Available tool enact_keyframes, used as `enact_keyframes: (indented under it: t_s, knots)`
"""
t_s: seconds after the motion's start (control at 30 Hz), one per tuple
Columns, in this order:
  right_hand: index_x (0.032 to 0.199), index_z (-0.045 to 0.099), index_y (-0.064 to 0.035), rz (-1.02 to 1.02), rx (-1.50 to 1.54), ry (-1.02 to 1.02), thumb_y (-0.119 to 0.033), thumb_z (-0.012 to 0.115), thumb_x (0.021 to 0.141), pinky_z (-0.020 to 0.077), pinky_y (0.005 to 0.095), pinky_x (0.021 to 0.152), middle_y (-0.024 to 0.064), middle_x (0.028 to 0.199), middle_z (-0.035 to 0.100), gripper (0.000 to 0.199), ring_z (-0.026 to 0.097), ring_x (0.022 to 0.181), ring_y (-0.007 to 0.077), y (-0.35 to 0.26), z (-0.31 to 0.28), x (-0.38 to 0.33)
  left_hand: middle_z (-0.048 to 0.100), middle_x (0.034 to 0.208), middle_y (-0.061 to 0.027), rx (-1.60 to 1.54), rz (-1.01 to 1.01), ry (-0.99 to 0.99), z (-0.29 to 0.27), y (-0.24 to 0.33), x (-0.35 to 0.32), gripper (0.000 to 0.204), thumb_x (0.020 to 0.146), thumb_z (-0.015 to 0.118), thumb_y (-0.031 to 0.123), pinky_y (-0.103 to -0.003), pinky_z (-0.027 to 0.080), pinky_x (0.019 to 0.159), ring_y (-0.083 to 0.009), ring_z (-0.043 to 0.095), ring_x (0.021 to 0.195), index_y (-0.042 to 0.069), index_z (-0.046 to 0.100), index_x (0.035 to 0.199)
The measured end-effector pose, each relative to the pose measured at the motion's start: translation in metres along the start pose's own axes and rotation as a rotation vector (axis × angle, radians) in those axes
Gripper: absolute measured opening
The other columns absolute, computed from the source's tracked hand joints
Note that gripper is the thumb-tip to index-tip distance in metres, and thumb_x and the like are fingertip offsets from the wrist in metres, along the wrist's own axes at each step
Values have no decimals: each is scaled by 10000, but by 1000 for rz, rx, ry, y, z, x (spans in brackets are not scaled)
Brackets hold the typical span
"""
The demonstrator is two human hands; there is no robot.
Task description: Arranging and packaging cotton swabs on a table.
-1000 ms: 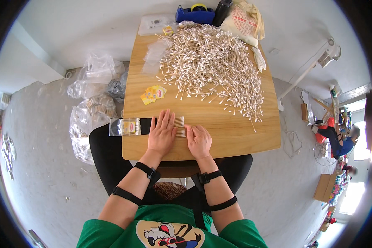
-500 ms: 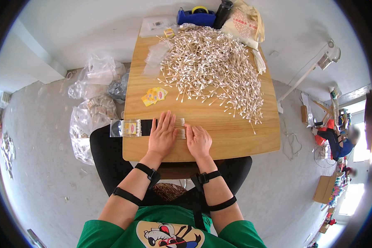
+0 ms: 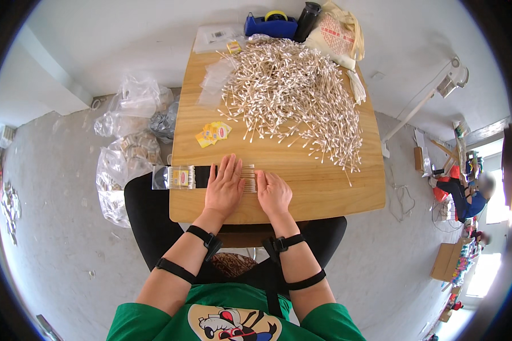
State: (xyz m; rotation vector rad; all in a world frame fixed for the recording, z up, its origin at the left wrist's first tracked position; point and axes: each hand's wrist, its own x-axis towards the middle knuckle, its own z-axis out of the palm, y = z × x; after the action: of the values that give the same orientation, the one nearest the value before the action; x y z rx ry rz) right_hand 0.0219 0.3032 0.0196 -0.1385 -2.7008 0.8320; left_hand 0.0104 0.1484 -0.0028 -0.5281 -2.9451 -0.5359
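My left hand [image 3: 224,186] lies flat, fingers stretched out, over a row of cotton swabs [image 3: 248,178] near the front of the table. White swab tips stick out past its right side. My right hand [image 3: 274,192] is closed, its fingers curled in, with the index side against those tips; nothing shows in its grip. A clear bag [image 3: 161,177] holding swabs and a yellow card [image 3: 180,178] sits left of my left hand, over the table's left edge. Between bag and hand shows a black strip [image 3: 201,177]. My palm hides most of the swab row.
A large heap of loose cotton swabs [image 3: 293,91] covers the far table [image 3: 324,196]. Yellow cards [image 3: 213,134] and clear bags [image 3: 215,82] lie on the left. Behind stand a blue tape dispenser [image 3: 271,25], a black bottle [image 3: 307,21] and a cloth bag [image 3: 335,34].
The swab ends between my hands showed a gap in the middle before; now they form an even row. Both hands have stayed nearly in place.
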Motion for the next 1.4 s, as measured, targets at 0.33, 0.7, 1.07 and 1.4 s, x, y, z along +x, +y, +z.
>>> enact_keyframes:
  t_s: [0.33, 0.7, 1.07, 1.4]
  knots:
    - [923, 671, -120, -114, 132, -356, -181, 618, 923, 533, 452, 704, 107, 954, 661, 81, 659, 859, 349, 19, 3, 63, 348, 1601, -122, 0, 13, -14, -6, 3, 2, 550, 1039, 454, 314, -506, 229, 1210, -288, 306, 1491, 64, 391, 1525]
    - [923, 648, -77, 91, 57, -441, -184, 595, 940, 524, 458, 762, 135, 983, 667, 121, 649, 926, 360, 17, -2, 86, 297, 1624, -130, 50, -18, -68, -5, 3, 0, 559, 1059, 397, 345, -497, 197, 1223, -281, 269, 1507, 60, 363, 1538]
    - [1384, 541, -17, -433, -86, -287, -228, 642, 912, 328, 488, 1178, 137, 1451, 518, 527, 455, 1389, 311, 8, -9, -7, 297, 1627, -103, 6, -26, -13, 2, -2, 0, 563, 1020, 492, 334, -495, 214, 1222, -260, 279, 1504, 89, 407, 1520]
    - [1482, 439, -9, -414, -313, -282, -278, 564, 968, 245, 500, 1213, 149, 1561, 411, 593, 358, 1471, 282, 7, 2, -15, 274, 1631, -149, -37, -29, -23, 0, 1, -1, 572, 1029, 470, 354, -510, 200, 1222, -286, 254, 1514, 69, 405, 1521]
